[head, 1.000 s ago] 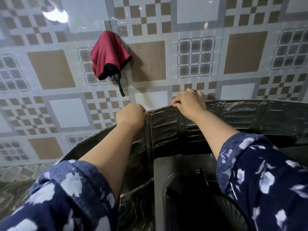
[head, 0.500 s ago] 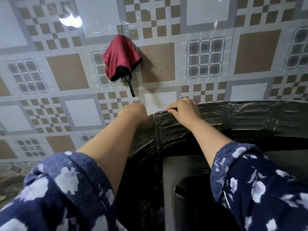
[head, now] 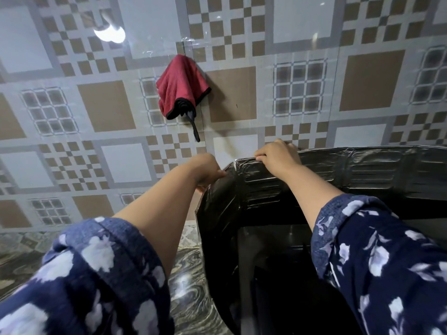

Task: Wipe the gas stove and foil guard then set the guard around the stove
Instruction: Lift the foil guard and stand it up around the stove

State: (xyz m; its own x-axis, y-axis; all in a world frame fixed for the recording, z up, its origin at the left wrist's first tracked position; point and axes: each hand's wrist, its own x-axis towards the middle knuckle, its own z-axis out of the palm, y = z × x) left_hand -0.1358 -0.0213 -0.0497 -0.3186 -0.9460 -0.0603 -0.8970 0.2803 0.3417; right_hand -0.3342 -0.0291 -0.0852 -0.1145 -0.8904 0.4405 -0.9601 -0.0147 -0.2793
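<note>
Both hands, left hand (head: 208, 169) and right hand (head: 278, 155), grip the foil guard's (head: 338, 172) top edge, its left panel now folded closer around what seems the gas stove (head: 273, 262) (dark, barely visible), so placement looks nearly finished.

Marbled countertop (head: 191, 296) — foil guard (head: 266, 189) and stove (head: 273, 274) stand on it

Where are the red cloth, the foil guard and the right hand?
red cloth (head: 181, 87), head view, middle of its hanging folds.
foil guard (head: 377, 170), head view, back panel.
right hand (head: 278, 157), head view, back of hand.
</note>
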